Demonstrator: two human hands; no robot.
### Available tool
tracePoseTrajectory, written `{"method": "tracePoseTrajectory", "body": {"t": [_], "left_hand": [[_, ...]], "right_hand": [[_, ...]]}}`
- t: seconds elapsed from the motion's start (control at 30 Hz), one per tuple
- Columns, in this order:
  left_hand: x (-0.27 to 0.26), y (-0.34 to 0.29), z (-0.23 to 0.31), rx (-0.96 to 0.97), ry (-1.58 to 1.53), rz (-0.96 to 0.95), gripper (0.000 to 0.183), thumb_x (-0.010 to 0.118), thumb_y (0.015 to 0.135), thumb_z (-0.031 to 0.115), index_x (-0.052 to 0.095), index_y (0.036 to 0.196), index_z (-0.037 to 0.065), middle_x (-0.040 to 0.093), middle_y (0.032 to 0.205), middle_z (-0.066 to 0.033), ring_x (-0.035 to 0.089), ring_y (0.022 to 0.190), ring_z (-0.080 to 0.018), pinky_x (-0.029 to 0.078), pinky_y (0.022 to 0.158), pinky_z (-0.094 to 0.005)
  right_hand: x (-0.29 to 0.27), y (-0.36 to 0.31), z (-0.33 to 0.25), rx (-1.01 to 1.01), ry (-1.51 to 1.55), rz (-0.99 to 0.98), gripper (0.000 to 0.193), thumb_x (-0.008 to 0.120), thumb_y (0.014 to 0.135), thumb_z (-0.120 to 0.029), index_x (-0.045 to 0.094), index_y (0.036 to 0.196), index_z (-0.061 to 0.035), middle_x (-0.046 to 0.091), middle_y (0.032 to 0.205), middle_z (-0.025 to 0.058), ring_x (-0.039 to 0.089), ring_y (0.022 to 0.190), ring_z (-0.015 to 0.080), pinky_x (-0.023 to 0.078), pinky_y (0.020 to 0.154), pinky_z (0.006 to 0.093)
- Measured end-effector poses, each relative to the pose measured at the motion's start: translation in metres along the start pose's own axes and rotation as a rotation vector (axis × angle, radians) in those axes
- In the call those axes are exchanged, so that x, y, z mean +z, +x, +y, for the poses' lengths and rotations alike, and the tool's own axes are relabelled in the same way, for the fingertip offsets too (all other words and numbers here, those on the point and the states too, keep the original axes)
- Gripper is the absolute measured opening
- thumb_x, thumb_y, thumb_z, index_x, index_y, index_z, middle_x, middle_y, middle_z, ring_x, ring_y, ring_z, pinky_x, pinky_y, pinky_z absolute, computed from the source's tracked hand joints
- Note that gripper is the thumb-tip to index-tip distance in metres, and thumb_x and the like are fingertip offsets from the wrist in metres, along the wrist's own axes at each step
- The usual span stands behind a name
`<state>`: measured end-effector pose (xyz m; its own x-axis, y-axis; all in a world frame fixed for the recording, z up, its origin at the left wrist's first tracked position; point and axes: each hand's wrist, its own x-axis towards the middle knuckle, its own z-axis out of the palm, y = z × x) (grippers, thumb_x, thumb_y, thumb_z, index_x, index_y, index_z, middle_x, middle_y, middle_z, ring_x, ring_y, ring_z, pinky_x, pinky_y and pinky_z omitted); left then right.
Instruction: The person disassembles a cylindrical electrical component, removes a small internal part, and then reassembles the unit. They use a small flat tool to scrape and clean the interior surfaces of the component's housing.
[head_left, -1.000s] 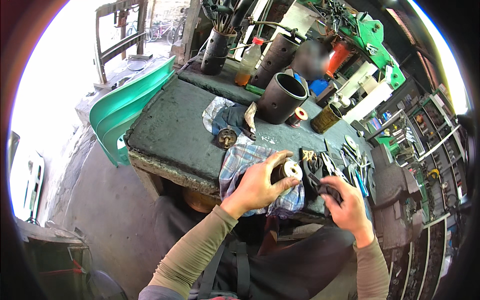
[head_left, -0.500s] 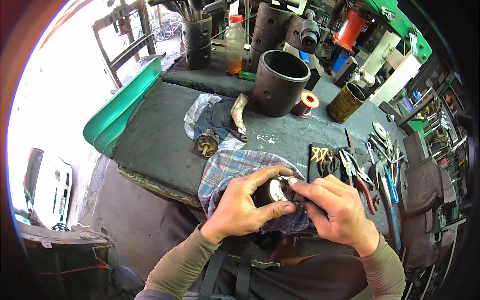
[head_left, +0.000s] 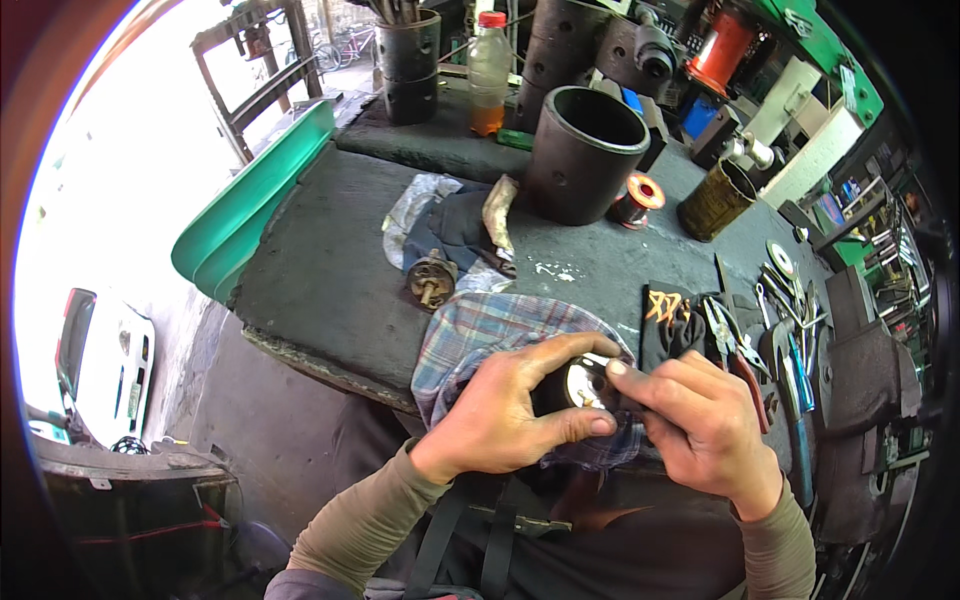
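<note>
My left hand (head_left: 505, 415) is wrapped round a dark cylindrical metal part (head_left: 580, 385) with a shiny end face and a hole in it. Its thumb and forefinger span the part's sides. At the right side of that face, my right hand (head_left: 705, 420) is closed in a pinch, its thumb tip by the rim. Something small and dark shows at its fingers, too hidden to name. Under both hands a plaid cloth (head_left: 480, 335) hangs over the bench edge. Left of the cloth, a round, dirty metal part with a shaft (head_left: 432, 280) rests by a crumpled rag (head_left: 445, 228).
The dark bench (head_left: 330, 270) carries a wide black metal cylinder (head_left: 575, 175), a wire spool (head_left: 637, 200), a rusty can (head_left: 716, 202) and a bottle with a red cap (head_left: 489, 75). Pliers (head_left: 735, 335) and several other tools lie at right, beside a black cloth (head_left: 670, 325).
The whole view has shifted a little, so the bench and hands appear slightly farther right. Both hands keep nearly the same hold at the metal part.
</note>
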<state>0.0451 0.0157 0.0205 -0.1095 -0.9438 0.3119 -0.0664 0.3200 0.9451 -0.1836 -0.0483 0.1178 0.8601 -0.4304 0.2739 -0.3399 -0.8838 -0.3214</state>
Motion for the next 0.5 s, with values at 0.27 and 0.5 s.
{"method": "tracePoseTrajectory", "body": {"t": [0.27, 0.5], "left_hand": [[0.000, -0.001, 0.002, -0.031, -0.010, -0.025, 0.073, 0.097, 0.082, 0.026, 0.065, 0.142, 0.002, 0.077, 0.126, -0.0106, 0.071, 0.115, -0.0173, 0.054, 0.105, -0.0356], [0.002, 0.003, -0.001, -0.042, -0.039, -0.046, 0.076, 0.097, 0.082, 0.038, 0.066, 0.141, 0.001, 0.076, 0.127, -0.0127, 0.072, 0.115, -0.0192, 0.056, 0.103, -0.0363]], "right_hand": [[0.005, -0.006, 0.001, -0.006, -0.029, 0.018, 0.059, 0.076, 0.074, 0.004, 0.075, 0.132, -0.0068, 0.056, 0.082, 0.0036, 0.058, 0.074, 0.0265, 0.048, 0.069, 0.0385], [-0.007, -0.018, 0.000, 0.018, -0.032, 0.011, 0.060, 0.072, 0.068, 0.009, 0.076, 0.126, -0.0032, 0.064, 0.082, 0.0064, 0.057, 0.068, 0.0279, 0.048, 0.063, 0.0389]]}}
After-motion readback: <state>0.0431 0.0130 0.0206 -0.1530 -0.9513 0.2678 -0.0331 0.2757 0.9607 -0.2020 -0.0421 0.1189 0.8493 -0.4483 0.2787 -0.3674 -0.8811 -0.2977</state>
